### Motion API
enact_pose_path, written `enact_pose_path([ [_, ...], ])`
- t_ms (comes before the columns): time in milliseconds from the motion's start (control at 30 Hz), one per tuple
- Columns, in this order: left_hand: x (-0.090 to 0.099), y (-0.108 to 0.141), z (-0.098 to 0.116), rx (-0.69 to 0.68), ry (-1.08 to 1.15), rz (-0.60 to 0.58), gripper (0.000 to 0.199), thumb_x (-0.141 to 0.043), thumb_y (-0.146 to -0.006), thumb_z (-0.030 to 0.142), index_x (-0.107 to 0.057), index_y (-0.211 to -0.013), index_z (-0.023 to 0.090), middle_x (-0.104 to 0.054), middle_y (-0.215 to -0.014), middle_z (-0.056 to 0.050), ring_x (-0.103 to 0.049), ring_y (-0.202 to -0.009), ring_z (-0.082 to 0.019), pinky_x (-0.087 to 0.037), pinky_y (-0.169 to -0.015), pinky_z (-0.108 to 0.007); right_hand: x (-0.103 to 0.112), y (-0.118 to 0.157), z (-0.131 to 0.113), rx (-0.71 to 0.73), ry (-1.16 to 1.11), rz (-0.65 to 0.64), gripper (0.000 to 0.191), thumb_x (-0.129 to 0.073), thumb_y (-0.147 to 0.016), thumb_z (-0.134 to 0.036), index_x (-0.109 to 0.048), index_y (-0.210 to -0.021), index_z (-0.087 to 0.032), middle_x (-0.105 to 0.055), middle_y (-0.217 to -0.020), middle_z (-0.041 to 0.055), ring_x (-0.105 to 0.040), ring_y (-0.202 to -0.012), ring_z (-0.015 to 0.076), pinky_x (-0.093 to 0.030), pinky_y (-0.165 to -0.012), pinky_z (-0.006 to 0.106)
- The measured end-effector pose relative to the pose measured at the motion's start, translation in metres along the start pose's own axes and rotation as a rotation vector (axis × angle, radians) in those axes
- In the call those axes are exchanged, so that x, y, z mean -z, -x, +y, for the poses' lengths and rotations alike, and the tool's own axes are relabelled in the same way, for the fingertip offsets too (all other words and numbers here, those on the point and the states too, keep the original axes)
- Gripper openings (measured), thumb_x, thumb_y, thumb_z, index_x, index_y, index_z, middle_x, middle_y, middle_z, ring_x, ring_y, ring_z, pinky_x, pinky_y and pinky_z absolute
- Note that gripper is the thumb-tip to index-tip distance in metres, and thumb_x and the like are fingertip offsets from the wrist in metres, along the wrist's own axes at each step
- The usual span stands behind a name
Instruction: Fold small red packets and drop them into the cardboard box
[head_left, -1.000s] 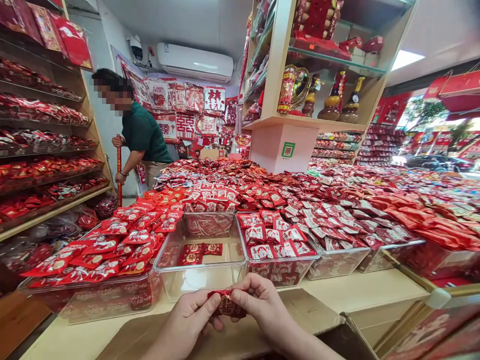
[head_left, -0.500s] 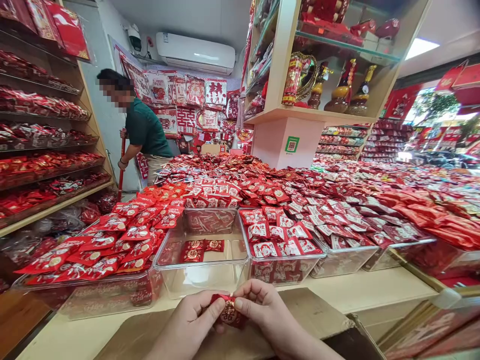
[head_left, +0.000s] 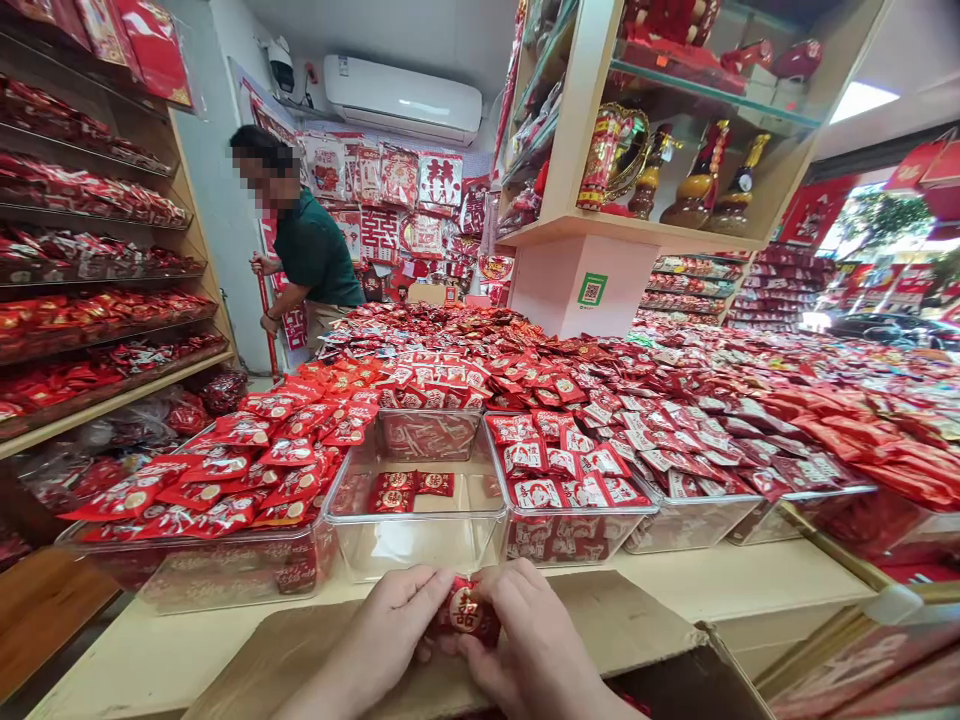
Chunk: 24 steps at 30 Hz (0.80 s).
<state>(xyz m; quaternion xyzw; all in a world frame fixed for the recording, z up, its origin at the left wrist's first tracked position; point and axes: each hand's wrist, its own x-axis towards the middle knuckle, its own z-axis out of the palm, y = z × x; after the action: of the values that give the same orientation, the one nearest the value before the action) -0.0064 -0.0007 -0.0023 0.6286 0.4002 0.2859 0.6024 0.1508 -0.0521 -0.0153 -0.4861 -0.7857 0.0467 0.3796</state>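
Note:
A small red candy packet (head_left: pixel 465 608) with a gold emblem is held between both hands, above an open cardboard box (head_left: pixel 622 620). My left hand (head_left: pixel 390 625) grips its left side, thumb on top. Around the right side are the fingers of my right hand (head_left: pixel 517 625), closed and partly covering it. Straight ahead stands a clear plastic bin (head_left: pixel 457 540) with a few similar red packets (head_left: pixel 397 490) at its back left.
To the left, a clear bin overflows with red packets (head_left: pixel 232 480); another bin of red-and-white packets (head_left: pixel 562 470) sits to the right. A display cabinet (head_left: pixel 555 215) overhangs the counter. Beyond, a person in a green shirt (head_left: pixel 319 245) holds a red pole (head_left: pixel 266 310).
My right hand has turned inward and its fingers now cover more of the packet's right side. The person behind has shifted right in view, and the whole view has moved slightly.

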Motion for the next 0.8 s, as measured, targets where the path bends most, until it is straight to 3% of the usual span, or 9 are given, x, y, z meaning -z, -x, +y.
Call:
enact_pose_path([
  [133, 0.000, -0.001, -0.002, 0.061, 0.041, 0.082, 0.046, -0.026, -0.081, 0.055, -0.051, -0.087, 0.016, -0.062, -0.071, -0.004, -0.060, -0.060, -0.016, -0.039, -0.051, -0.023, 0.034, -0.024, -0.006, 0.067, 0.106, 0.122, 0.020, -0.049, -0.072, -0.013, -0.049, -0.091, -0.019, -0.056, -0.087, 0.0073, -0.048, -0.078, 0.0173, -0.039, -0.068, 0.030],
  [200, -0.001, -0.001, -0.004, 0.060, -0.013, 0.096, 0.045, -0.026, -0.082, 0.053, -0.051, -0.086, 0.015, -0.062, -0.072, -0.004, -0.058, -0.058, -0.015, -0.038, -0.050, -0.023, 0.048, -0.055, -0.005, 0.033, 0.143, 0.156, 0.013, -0.048, -0.074, -0.018, -0.049, -0.088, -0.018, -0.056, -0.083, 0.0064, -0.048, -0.076, 0.0164, -0.038, -0.068, 0.029],
  [267, -0.002, 0.000, -0.004, 0.012, -0.092, 0.057, 0.038, -0.035, -0.081, 0.048, -0.054, -0.077, 0.015, -0.062, -0.068, -0.003, -0.055, -0.059, -0.015, -0.038, -0.054, -0.024, 0.049, -0.096, 0.002, -0.049, 0.209, 0.075, 0.012, -0.049, -0.073, -0.021, -0.048, -0.084, -0.017, -0.055, -0.078, 0.0047, -0.048, -0.072, 0.0150, -0.038, -0.065, 0.027],
  [367, -0.004, 0.003, -0.004, -0.070, -0.222, 0.027, 0.028, -0.046, -0.078, 0.039, -0.058, -0.065, 0.017, -0.062, -0.064, -0.001, -0.053, -0.062, -0.016, -0.037, -0.061, -0.026, 0.025, -0.153, 0.019, -0.222, 0.342, -0.308, 0.027, -0.054, -0.065, -0.021, -0.049, -0.091, -0.015, -0.058, -0.086, 0.0049, -0.051, -0.073, 0.0136, -0.038, -0.061, 0.023],
  [467, -0.005, 0.005, -0.006, -0.103, -0.298, 0.033, 0.025, -0.044, -0.079, 0.033, -0.058, -0.067, 0.017, -0.063, -0.065, -0.001, -0.054, -0.063, -0.017, -0.036, -0.060, -0.026, -0.012, -0.184, 0.032, -0.300, 0.425, -0.674, 0.036, -0.060, -0.058, -0.020, -0.054, -0.092, -0.013, -0.061, -0.086, 0.0059, -0.054, -0.071, 0.0148, -0.038, -0.055, 0.021],
  [667, -0.006, 0.003, -0.016, -0.121, -0.344, 0.038, 0.020, -0.044, -0.076, 0.028, -0.061, -0.071, 0.017, -0.063, -0.065, 0.000, -0.053, -0.060, -0.015, -0.035, -0.053, -0.022, -0.060, -0.183, 0.038, -0.269, 0.519, -0.984, 0.023, -0.063, -0.054, -0.019, -0.064, -0.075, -0.010, -0.064, -0.066, 0.0059, -0.057, -0.060, 0.0167, -0.040, -0.050, 0.022],
  [800, -0.006, 0.001, -0.024, -0.124, -0.345, 0.027, 0.019, -0.045, -0.075, 0.028, -0.061, -0.074, 0.018, -0.059, -0.062, 0.002, -0.049, -0.056, -0.013, -0.033, -0.049, -0.021, -0.073, -0.176, 0.048, -0.181, 0.593, -1.004, 0.040, -0.064, -0.053, -0.023, -0.062, -0.091, -0.009, -0.065, -0.083, 0.0126, -0.060, -0.072, 0.0226, -0.044, -0.054, 0.026],
])
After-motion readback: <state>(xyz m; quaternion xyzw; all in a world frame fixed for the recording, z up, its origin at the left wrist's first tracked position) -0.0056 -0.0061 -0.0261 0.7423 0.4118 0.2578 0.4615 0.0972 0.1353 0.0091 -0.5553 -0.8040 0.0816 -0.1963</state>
